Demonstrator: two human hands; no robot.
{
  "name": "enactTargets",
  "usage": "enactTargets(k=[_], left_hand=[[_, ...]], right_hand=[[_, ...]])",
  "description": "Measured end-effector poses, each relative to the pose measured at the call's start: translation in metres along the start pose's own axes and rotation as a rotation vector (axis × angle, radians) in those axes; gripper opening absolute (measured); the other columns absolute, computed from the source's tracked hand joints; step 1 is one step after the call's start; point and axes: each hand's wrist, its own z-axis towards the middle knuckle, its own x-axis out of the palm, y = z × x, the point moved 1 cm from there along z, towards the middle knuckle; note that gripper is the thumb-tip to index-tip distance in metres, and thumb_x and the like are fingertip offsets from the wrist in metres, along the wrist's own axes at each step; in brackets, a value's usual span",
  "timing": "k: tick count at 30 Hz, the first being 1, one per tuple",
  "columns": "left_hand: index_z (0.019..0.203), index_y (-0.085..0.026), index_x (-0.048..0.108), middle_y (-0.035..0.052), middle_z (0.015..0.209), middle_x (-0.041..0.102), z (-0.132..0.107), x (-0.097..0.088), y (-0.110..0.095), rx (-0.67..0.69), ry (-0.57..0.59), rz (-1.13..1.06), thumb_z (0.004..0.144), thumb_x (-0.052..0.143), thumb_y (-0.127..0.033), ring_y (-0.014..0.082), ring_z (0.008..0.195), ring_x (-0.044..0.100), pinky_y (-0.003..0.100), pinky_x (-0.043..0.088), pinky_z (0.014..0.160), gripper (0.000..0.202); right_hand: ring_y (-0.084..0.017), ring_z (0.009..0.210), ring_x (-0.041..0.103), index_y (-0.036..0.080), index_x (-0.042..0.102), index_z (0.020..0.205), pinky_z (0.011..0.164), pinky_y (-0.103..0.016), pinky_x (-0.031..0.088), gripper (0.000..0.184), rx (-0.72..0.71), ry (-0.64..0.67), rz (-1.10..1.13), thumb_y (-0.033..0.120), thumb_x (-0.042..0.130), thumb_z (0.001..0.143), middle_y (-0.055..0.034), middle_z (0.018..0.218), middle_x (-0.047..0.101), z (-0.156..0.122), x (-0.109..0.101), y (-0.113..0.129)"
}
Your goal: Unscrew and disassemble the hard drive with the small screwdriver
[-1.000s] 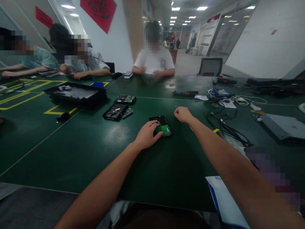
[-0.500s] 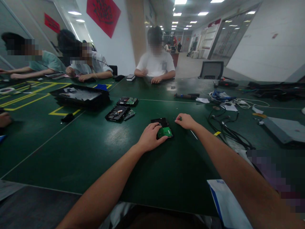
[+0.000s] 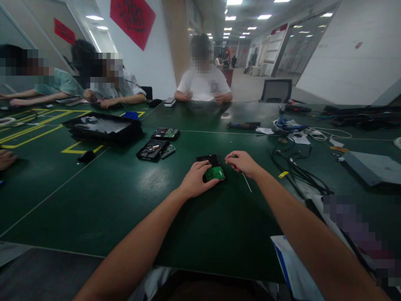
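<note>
1. On the dark green tabletop (image 3: pixel 119 221), left: black rectangular casing (image 3: pixel 145 153), apart from both hands.
2. Left hand (image 3: pixel 196 179): fingers spread, resting on black rectangular drive (image 3: pixel 214 159) with green circuit board (image 3: pixel 216 173); might skid if pressure slackens.
3. Right hand (image 3: pixel 243 162), just beside drive: fingers closed round thin silver-shafted tool (image 3: pixel 247 183); might scratch board if swung.

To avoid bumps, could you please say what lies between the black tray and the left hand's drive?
The head view shows a black casing, a circuit board and another drive there.
</note>
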Motion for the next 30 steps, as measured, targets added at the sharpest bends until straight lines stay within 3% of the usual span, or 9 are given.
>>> enactTargets(k=[4,12,19,30], left_hand=[[0.14,-0.017,0.06,0.0141,0.15,0.055,0.002,0.001,0.002,0.04,0.018,-0.026,0.088,0.067,-0.06,0.0299,0.143,0.046,0.048,0.039,0.12,0.067],[0.142,-0.018,0.059,0.0142,0.152,0.053,0.001,0.002,0.002,0.044,0.038,-0.037,0.092,0.062,-0.06,0.0293,0.145,0.044,0.049,0.039,0.12,0.066],[0.143,-0.018,0.058,0.0137,0.154,0.052,0.0,0.0,-0.002,0.012,0.055,-0.029,0.094,0.06,-0.058,0.0297,0.147,0.042,0.051,0.036,0.122,0.063],[0.141,-0.019,0.058,0.0137,0.155,0.051,0.0,0.001,-0.004,0.013,0.052,-0.023,0.094,0.06,-0.056,0.0294,0.148,0.041,0.05,0.034,0.124,0.06]], right_hand=[[-0.009,0.045,0.045,0.015,0.069,0.097,0.04,-0.02,0.032,0.019,0.021,0.003,0.035,0.017,0.074,0.079,0.0037,0.055,0.054,-0.001,0.0,0.001],[-0.007,0.046,0.043,0.013,0.068,0.099,0.04,-0.019,0.028,0.024,0.073,0.069,0.144,0.022,0.078,0.079,0.0034,0.057,0.056,-0.004,0.0,-0.021],[-0.008,0.051,0.044,0.015,0.067,0.1,0.044,-0.019,0.032,0.021,0.062,0.138,0.172,0.025,0.076,0.084,0.0041,0.06,0.053,-0.012,0.001,-0.017],[-0.008,0.049,0.041,0.016,0.066,0.098,0.042,-0.02,0.029,0.022,0.011,0.117,0.169,0.029,0.076,0.083,0.0046,0.059,0.051,-0.01,0.008,-0.02]])
